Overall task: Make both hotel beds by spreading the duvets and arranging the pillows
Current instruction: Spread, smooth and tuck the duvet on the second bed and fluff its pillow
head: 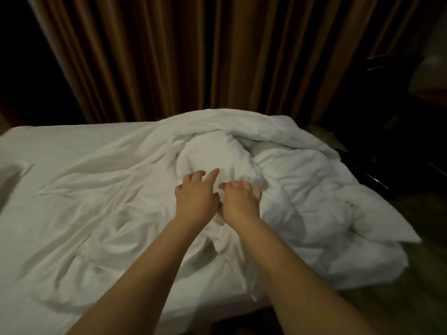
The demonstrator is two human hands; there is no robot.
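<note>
The white duvet (285,180) lies bunched in a rumpled heap on the right half of the bed (31,146), with one rounded mound rising near its middle and folds spilling over the right edge. We see both bare arms stretched forward side by side over that mound. The left hand (196,194) is spread, index finger pointing ahead, and grips nothing. The right hand (242,201), just beside it, has its fingers loosely extended and also grips nothing. We cannot tell whether either palm actually presses the cloth. To the left, the wrinkled white sheet (84,189) covers the mattress. At the right edge sits a plump white corner (384,226), pillow or duvet, we cannot say. Brown pleated curtains (169,56) hang behind the bed, and dim dark furniture (391,68) stands at the far right.
</note>
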